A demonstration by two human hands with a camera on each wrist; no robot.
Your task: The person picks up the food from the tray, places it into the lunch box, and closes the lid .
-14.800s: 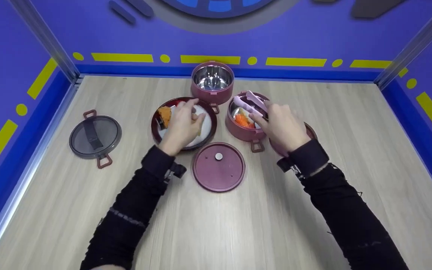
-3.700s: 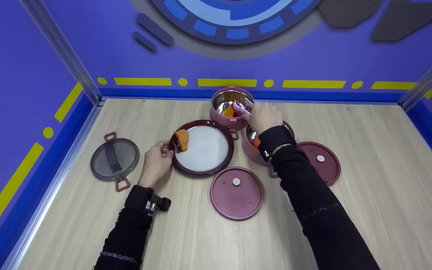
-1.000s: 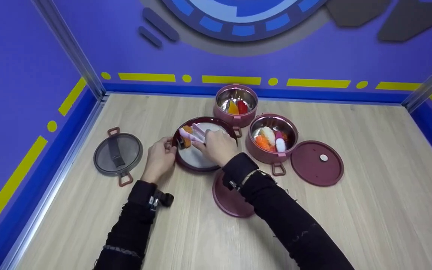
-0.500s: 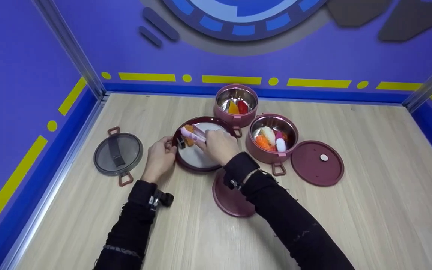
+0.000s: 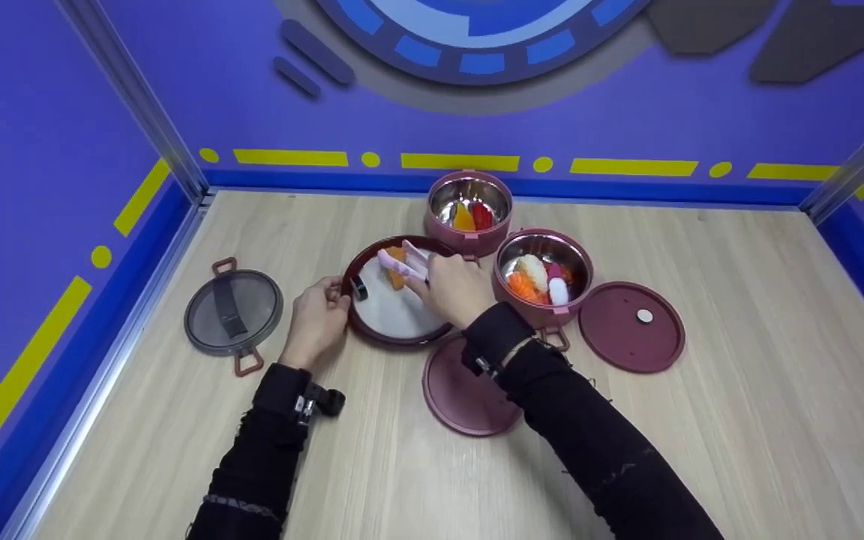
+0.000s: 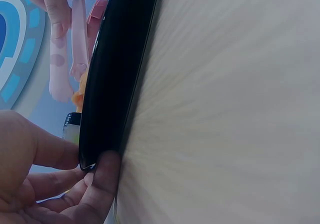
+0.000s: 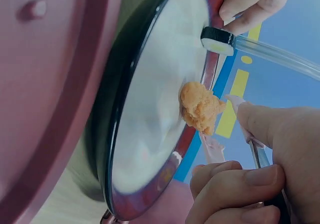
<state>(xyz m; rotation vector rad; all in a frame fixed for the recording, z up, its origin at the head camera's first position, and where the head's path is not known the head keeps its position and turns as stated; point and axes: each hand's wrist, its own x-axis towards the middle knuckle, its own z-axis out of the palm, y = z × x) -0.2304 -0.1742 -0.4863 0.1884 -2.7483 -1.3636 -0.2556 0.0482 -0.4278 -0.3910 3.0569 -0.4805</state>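
Note:
My left hand (image 5: 316, 319) pinches the left rim of a dark red plate (image 5: 394, 312) with a white middle, thumb above and fingers under in the left wrist view. Pink tongs (image 5: 393, 262) are in my right hand (image 5: 458, 289), reaching over the plate. Their tips stand either side of a piece of fried chicken (image 7: 200, 106), which is close over the plate's white surface in the right wrist view. A black-banded sushi roll (image 7: 218, 40) sits near the rim, by my left hand. The tongs partly hide the chicken in the head view.
Behind the plate, a pink steel-lined pot (image 5: 451, 234) holds yellow and red pieces. Another pot (image 5: 511, 301) on the right holds several sushi-like pieces. Round lids lie in front (image 5: 469, 405) and at right (image 5: 631, 337); a grey handled lid (image 5: 233, 315) lies at left.
The tongs closed in on the chicken and moved right with it, away from the rim. Earlier, yellow and red pieces came into the back pot. My left hand moved from over the plate to its rim.

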